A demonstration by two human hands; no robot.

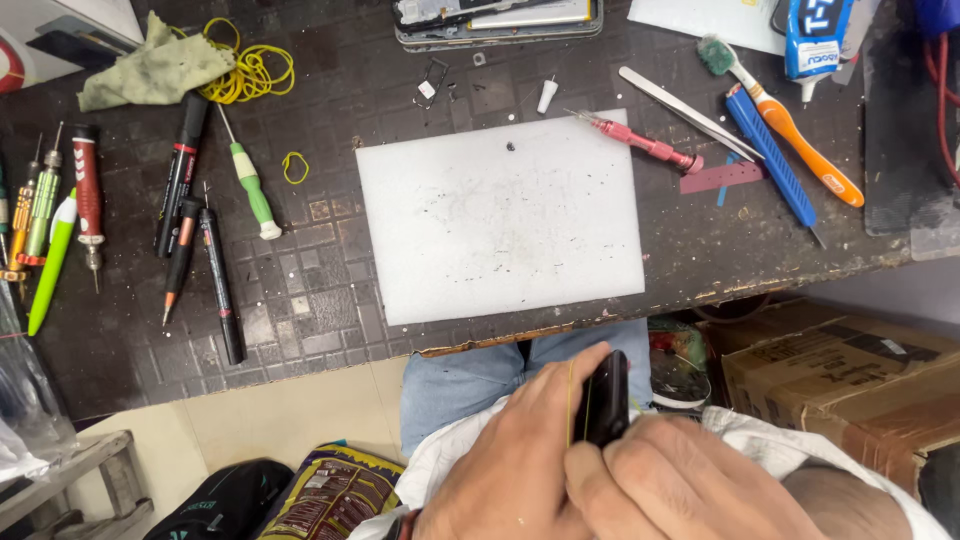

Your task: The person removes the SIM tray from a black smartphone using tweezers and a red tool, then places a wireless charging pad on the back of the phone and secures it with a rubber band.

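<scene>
Both hands work below the near edge of the workbench (pixel 300 330), over the person's lap. The left hand (pixel 510 465) and right hand (pixel 690 480) are pressed together around a small black device (pixel 606 398), held upright on its edge; the left fingers wrap its left side, the right fingers close against its lower right. A thin yellow rubber band (pixel 571 400) runs across the left fingers just beside the device.

Containers: a cardboard box (pixel 850 375) stands on the floor at right, its flaps shut, contents not visible. At the bench's far edge lies an opened phone (pixel 498 20) with its inner parts exposed.

Surface: a white mat (pixel 500 215) occupies the bench centre, bare except for tiny dark specks and one small screw (pixel 510 147) near its far edge. Its near side lies close to the chipped bench edge.

Left of the mat: screwdrivers (pixel 250 185) and pens (pixel 180 185), a green cloth (pixel 155 65), loose yellow bands (pixel 250 70). Right of it: a pink-handled tool (pixel 645 143), tweezers (pixel 685 110), a blue tool (pixel 770 155), a toothbrush (pixel 785 120).

Open room lies on the mat and in the gap between the mat and the left-hand tools.
</scene>
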